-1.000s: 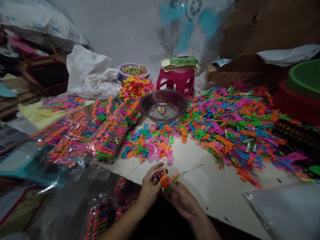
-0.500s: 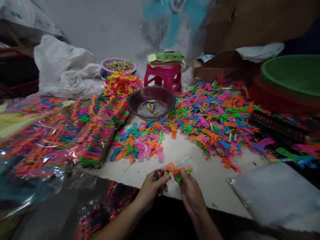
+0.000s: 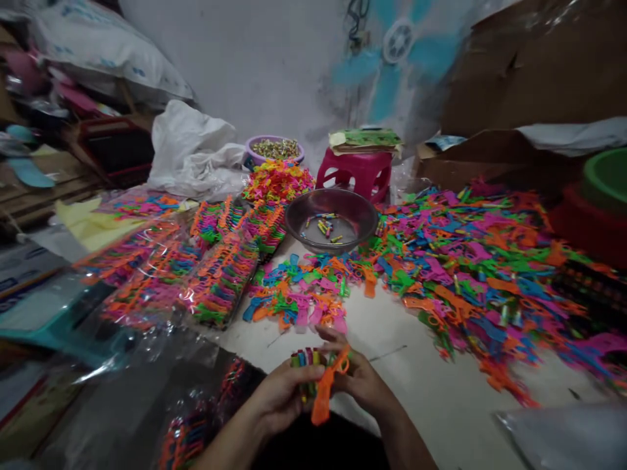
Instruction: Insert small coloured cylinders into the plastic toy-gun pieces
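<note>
My left hand (image 3: 279,398) is closed around a bunch of short, colourful sticks (image 3: 307,358), whose ends poke up above the thumb. Between my hands is an orange plastic toy gun (image 3: 322,397), its grip pointing down toward me and its ringed end up. My right hand (image 3: 365,382) has its fingers on that ringed end, close against the left fingertips. Some of the right fingers are hidden behind the toy. Just beyond my hands lies a loose pile of similar toys (image 3: 298,290) in orange, pink, green and blue.
A metal bowl (image 3: 362,219) with several small sticks stands behind the pile. Packed bags of toys (image 3: 220,277) lie left, and a large loose heap (image 3: 455,281) spreads right. Further back are a pink stool (image 3: 353,171), a purple basin (image 3: 249,151) and a blue fan (image 3: 398,42).
The view has turned left. The orange toy gun has swung so its grip points down instead of up, and my hands have come closer together. The green piece beside it no longer shows clearly.
</note>
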A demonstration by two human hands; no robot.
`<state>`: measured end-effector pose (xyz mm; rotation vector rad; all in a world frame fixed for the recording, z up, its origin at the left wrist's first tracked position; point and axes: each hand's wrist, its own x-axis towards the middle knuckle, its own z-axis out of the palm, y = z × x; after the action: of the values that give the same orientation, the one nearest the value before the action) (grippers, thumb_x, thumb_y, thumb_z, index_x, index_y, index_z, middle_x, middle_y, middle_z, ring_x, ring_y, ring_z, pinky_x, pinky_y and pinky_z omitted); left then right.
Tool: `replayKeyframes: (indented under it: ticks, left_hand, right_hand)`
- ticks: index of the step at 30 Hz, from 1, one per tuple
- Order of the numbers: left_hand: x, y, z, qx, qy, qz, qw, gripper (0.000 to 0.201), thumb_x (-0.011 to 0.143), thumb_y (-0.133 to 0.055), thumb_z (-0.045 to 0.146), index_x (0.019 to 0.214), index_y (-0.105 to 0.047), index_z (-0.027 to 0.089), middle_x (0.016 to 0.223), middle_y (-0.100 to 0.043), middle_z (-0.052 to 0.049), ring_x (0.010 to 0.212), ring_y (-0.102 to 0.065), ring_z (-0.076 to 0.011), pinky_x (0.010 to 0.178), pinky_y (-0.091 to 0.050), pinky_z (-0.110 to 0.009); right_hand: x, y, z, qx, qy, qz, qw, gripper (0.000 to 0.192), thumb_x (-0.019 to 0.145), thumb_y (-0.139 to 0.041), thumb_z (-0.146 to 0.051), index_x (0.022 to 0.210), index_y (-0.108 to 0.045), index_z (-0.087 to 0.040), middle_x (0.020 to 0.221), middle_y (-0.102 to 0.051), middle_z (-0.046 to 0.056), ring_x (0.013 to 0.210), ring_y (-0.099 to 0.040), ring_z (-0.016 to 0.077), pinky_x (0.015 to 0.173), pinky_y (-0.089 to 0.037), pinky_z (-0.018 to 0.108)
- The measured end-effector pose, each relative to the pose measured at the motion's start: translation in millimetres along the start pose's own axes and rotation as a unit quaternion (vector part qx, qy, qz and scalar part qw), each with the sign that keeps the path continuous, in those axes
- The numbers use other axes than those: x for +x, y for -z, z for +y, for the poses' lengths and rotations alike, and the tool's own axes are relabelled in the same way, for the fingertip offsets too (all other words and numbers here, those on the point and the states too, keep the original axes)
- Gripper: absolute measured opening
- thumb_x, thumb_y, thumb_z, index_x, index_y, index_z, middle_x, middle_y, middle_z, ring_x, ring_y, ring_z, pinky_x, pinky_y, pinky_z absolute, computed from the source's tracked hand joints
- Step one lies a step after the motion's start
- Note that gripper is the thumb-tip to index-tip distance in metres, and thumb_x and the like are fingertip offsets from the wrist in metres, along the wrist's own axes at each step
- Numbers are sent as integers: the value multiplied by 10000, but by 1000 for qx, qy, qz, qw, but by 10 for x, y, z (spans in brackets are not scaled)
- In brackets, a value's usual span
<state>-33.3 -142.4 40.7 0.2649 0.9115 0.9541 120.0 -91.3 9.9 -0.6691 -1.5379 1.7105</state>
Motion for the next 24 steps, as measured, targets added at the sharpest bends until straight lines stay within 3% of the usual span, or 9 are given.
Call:
replayKeyframes:
  ticks: [3, 6, 8, 12, 14, 18, 24]
  left_hand:
    - [136, 87, 19, 35, -129, 90, 987, 230, 595, -705, 231, 768, -596, 127, 650, -605, 1, 546, -558, -97, 436, -414, -167]
    - [336, 59, -46, 120, -218, 129, 960, 250, 587, -706, 295, 707, -571, 122, 577, -563, 20, 505, -521, -93, 399, -405, -171]
    - [445, -29, -115, 168, -218, 122, 954, 287, 594, -693, 336, 733, -567, 119, 542, -551, 26, 475, -513, -95, 411, -430, -194]
    - [508, -253, -204, 227, -163, 84, 956, 373, 605, -674, 361, 863, -536, 130, 488, -544, 37, 412, -517, -101, 334, -369, -169]
    - [471, -342, -209, 242, -110, 19, 964, 396, 599, -678, 351, 897, -518, 144, 542, -576, 25, 385, -523, -100, 290, -313, -150]
    - [341, -443, -213, 261, -37, -101, 959, 305, 656, -626, 354, 849, -531, 138, 695, -630, -31, 375, -525, -81, 264, -251, -135]
    - [200, -395, -245, 289, -61, -77, 952, 252, 696, -583, 366, 792, -541, 136, 680, -622, -20, 343, -478, -49, 275, -188, -135]
  right_hand:
    - [55, -53, 60, 85, -73, 92, 989, 414, 689, -620, -417, 1065, -542, -263, 1113, -527, 69, 946, -522, 205, 778, -427, 345]
    - [-21, -99, 86, 124, -130, 148, 973, 368, 747, -501, -500, 917, -593, -187, 805, -598, 53, 647, -553, 157, 573, -449, 282]
    - [-108, -96, 62, 74, -126, 214, 966, 331, 709, -564, -476, 802, -605, -161, 688, -586, 29, 612, -532, 148, 578, -435, 267]
    - [-333, 35, -85, -12, -64, 375, 925, 261, 679, -613, -420, 724, -586, -164, 661, -569, 4, 645, -509, 141, 627, -415, 247]
    - [-454, 109, -172, -1, -61, 381, 922, 248, 692, -601, -409, 734, -578, -165, 670, -565, 1, 649, -508, 139, 630, -414, 243]
    - [-613, 168, -244, 62, -58, 318, 944, 203, 718, -578, -370, 770, -574, -174, 721, -585, 7, 698, -532, 146, 696, -415, 262]
    - [-512, 145, -167, 62, -42, 245, 967, 172, 746, -555, -342, 791, -563, -176, 698, -557, -5, 651, -506, 120, 656, -406, 245]
